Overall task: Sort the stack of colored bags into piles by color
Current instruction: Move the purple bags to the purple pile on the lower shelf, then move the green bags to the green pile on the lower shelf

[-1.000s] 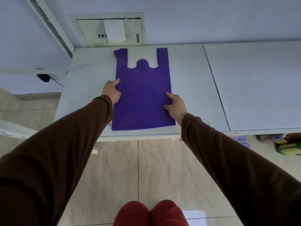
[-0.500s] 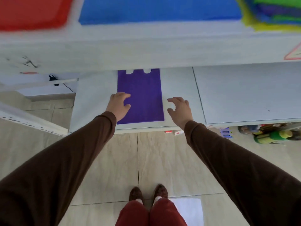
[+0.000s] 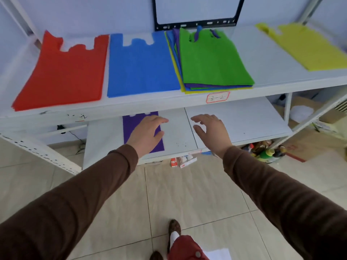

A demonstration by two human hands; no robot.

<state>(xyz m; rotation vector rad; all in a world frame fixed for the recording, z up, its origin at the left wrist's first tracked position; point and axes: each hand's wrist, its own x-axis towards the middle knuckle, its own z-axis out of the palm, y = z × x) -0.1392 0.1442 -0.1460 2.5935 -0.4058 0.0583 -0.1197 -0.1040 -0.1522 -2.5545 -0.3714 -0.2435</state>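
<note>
Lying flat on the lower shelf (image 3: 234, 119), a purple bag (image 3: 129, 126) is seen at about 11 o'clock from the frame's centre, its handles hidden under the edge of the upper shelf (image 3: 131, 104). The left hand (image 3: 145, 134) is held in front of the right part of this bag, fingers loosely spread and slightly bent, with nothing gripped; whether the bag is touched cannot be told. The right hand (image 3: 211, 132) is seen at 1 o'clock over the bare white board, clear of the purple bag, fingers spread and relaxed, nothing held.

On the upper shelf four groups are laid out. A red bag pile (image 3: 63, 72) is placed at 10 o'clock, with a blue bag pile (image 3: 140, 64) just beside it to the right. At 12 o'clock the mixed stack (image 3: 212, 59) is found, topped by a green bag, with purple, blue and yellow edges showing beneath. A yellow bag (image 3: 308, 45) is set well apart at 2 o'clock. A red-bordered label (image 3: 217, 97) is fixed to the shelf edge below the stack. Brown sleeves are worn on both arms.
</note>
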